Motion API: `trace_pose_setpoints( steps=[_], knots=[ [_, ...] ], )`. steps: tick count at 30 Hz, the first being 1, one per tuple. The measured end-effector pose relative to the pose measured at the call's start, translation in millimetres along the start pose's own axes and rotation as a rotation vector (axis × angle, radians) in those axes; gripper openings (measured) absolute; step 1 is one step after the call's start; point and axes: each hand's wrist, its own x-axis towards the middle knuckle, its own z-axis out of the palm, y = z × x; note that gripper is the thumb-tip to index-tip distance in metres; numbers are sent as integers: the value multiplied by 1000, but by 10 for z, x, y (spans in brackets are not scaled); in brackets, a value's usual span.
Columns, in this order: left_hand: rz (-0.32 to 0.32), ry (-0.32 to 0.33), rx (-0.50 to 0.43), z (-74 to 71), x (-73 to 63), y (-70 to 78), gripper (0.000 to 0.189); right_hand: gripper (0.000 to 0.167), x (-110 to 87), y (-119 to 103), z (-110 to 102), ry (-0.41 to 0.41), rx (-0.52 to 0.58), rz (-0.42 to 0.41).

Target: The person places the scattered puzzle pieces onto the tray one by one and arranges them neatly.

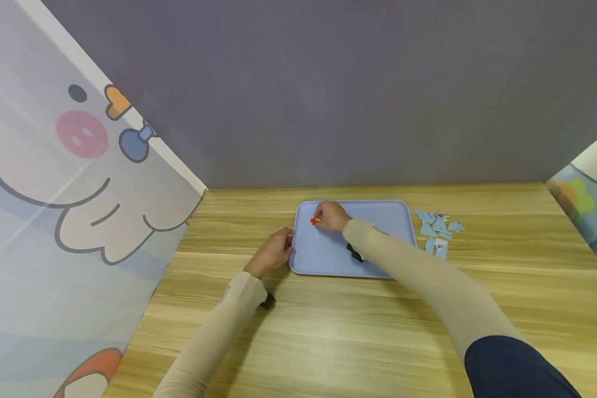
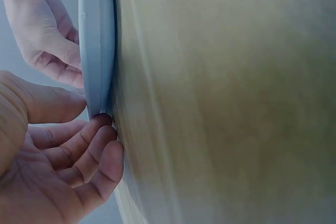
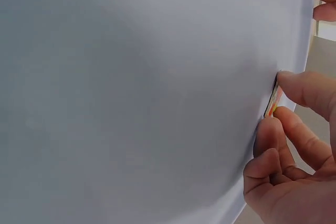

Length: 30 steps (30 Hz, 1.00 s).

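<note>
My right hand (image 1: 332, 216) is low over the upper left part of a pale blue rectangular tray (image 1: 323, 255). Between thumb and fingers it pinches a small flat puzzle piece (image 1: 314, 221) printed in red and yellow-green. In the right wrist view the thin edge of this puzzle piece (image 3: 272, 102) shows close against the tray's surface. My left hand (image 1: 273, 251) grips the tray's left edge. Up close in the left wrist view, the thumb lies at the rim (image 2: 97, 40) and curled fingers sit at its underside.
Right of the tray, several light blue puzzle pieces (image 1: 430, 225) lie loosely grouped on the wood-grain table (image 1: 318, 337). A grey panel (image 1: 353, 99) rises behind the table. On the left hangs a cloth with cartoon prints (image 1: 40, 232).
</note>
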Motion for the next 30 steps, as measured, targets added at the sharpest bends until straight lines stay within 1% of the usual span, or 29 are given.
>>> trace_pose_setpoints(
  steps=[5, 8, 10, 18, 24, 30],
  knots=[
    [-22, -8, 5, 5, 2, 2, 41, 31, -36, 40, -77, 10, 1, -36],
    [-44, -15, 6, 5, -4, -5, 42, 32, -80, 66, -165, 6, 7, -42],
    [-47, -15, -1, 3, -12, -10, 42, 32, -122, 84, -236, 2, 7, -35],
    [-28, -3, -20, 12, -24, -33, 42, 34, -327, 196, -497, 4, 14, 0],
    [-14, 2, -29, 5, -28, -21, 42, 34, -487, 252, -641, 35, -6, -23],
    [-12, -4, -44, -9, -22, -6, 42, 34, -639, 339, -769, 48, 2, -39]
  ],
)
